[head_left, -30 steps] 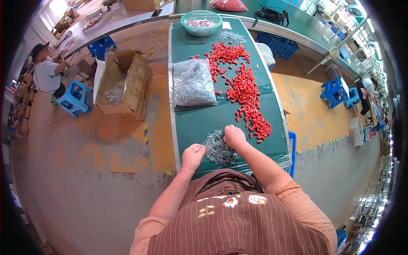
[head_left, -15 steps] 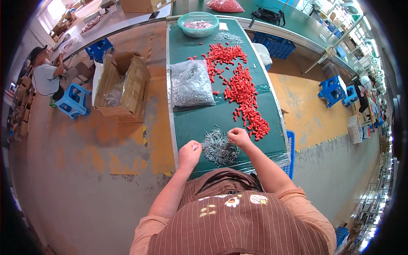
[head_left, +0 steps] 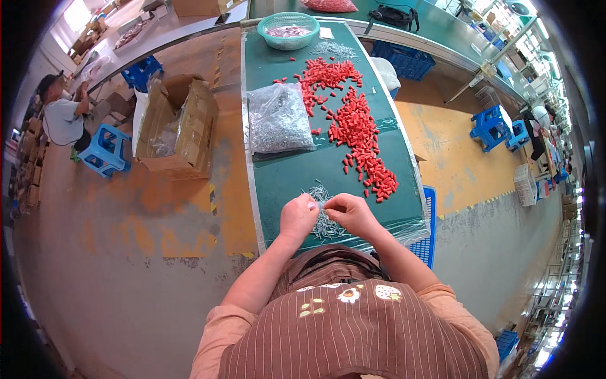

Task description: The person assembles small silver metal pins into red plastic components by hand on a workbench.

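As both my hands are brought close together at the centre of the frame, I record the step in hand as, in my judgement, fine fingertip handling of small parts over the pile of slender silver screws (head_left: 325, 234). That pile lies on the green table (head_left: 284, 179), just below the frame's centre, partly covered by my hands.

My left hand (head_left: 298, 216) has its fingers curled inward; whether it grasps anything I cannot tell. My right hand (head_left: 349, 213) has thumb and fingers bent toward each other in a pinching posture, pointing at the left; any part between those fingertips is too small to make out. The two hands are just beside each other, with a narrow gap between.

Red plastic plugs (head_left: 356, 126) are spread loose from the upper centre to right of centre, apart from the screws. A clear bag of metal parts (head_left: 279, 120) lies flat left of the plugs, and a green plastic basket (head_left: 287, 44) stands at top centre.

I judge that the next move calls for a light, precise meeting of the fingertips, the left steady while the right does the finer work, with the forearms clear of the pile.
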`<action>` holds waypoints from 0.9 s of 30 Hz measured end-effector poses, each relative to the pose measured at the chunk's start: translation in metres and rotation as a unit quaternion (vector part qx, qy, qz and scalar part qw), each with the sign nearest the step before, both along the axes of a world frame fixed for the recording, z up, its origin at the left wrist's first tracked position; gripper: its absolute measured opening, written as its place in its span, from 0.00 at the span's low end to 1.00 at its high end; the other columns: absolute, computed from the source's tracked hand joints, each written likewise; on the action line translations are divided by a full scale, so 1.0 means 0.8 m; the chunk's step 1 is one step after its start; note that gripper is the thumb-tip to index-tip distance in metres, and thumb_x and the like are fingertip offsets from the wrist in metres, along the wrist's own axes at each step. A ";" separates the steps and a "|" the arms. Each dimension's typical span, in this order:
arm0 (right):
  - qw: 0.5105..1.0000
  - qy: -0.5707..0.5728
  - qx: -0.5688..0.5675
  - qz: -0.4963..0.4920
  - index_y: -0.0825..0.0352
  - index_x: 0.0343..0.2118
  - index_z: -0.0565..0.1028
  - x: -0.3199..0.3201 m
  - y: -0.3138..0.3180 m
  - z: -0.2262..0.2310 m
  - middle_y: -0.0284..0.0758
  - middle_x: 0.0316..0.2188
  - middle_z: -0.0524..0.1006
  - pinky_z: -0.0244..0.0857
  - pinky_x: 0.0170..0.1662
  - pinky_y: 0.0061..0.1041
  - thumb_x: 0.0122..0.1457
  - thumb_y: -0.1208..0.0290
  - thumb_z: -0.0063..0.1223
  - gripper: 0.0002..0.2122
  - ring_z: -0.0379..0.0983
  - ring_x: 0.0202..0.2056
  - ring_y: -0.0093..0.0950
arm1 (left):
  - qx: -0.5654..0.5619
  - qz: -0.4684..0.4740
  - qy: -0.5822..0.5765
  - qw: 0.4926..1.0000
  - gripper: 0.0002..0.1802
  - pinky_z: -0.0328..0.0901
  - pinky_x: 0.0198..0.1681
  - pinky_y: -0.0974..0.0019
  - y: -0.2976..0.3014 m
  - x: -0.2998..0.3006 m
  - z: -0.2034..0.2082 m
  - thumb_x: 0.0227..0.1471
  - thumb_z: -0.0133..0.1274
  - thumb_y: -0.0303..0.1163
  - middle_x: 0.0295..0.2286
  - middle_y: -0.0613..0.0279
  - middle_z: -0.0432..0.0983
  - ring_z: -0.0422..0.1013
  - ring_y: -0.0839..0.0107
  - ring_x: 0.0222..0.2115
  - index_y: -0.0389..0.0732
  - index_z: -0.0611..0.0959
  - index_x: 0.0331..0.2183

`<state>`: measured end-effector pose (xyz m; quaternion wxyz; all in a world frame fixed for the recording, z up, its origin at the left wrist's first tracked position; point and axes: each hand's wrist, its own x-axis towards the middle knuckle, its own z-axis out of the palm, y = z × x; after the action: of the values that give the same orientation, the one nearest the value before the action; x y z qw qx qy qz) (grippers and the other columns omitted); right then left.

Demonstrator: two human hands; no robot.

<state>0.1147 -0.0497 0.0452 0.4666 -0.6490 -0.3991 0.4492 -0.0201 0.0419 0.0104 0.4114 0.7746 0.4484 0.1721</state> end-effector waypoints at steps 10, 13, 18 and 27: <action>0.847 -0.518 0.031 0.111 0.64 0.23 0.74 -0.012 -0.002 0.024 0.37 0.22 0.70 0.65 0.30 0.36 0.45 0.73 0.53 0.02 0.71 0.27 0.38 | 0.009 -0.046 -0.012 0.999 0.10 0.65 0.31 0.53 -0.021 0.006 0.010 0.46 0.48 0.34 0.23 0.45 0.74 0.71 0.48 0.28 0.38 0.78 0.24; 0.850 -0.510 0.030 0.129 0.66 0.27 0.74 -0.010 -0.003 0.022 0.38 0.25 0.72 0.66 0.31 0.35 0.45 0.74 0.53 0.05 0.71 0.28 0.38 | -0.020 -0.047 0.015 0.999 0.11 0.66 0.32 0.54 -0.019 0.009 0.010 0.46 0.47 0.35 0.24 0.45 0.74 0.71 0.48 0.28 0.38 0.79 0.24; 0.934 -0.354 -0.015 0.054 0.67 0.33 0.73 0.026 -0.005 0.025 0.43 0.30 0.73 0.64 0.40 0.36 0.46 0.74 0.51 0.09 0.70 0.36 0.42 | -0.057 -0.026 -0.003 0.998 0.11 0.66 0.31 0.57 -0.015 0.005 0.000 0.45 0.47 0.35 0.23 0.47 0.75 0.72 0.51 0.26 0.38 0.80 0.24; 0.861 -0.476 -0.179 -0.018 0.62 0.36 0.72 0.100 -0.049 -0.051 0.41 0.36 0.70 0.66 0.41 0.35 0.45 0.73 0.54 0.12 0.70 0.38 0.41 | -0.280 0.012 -0.015 0.960 0.07 0.52 0.13 0.74 0.021 -0.002 -0.029 0.41 0.53 0.32 0.14 0.71 0.68 0.59 0.81 0.12 0.39 0.78 0.20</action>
<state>0.1943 -0.0891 0.0043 0.1030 -0.8633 -0.4737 0.1407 -0.0218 0.0585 -0.0131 0.6166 0.6200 0.4819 0.0565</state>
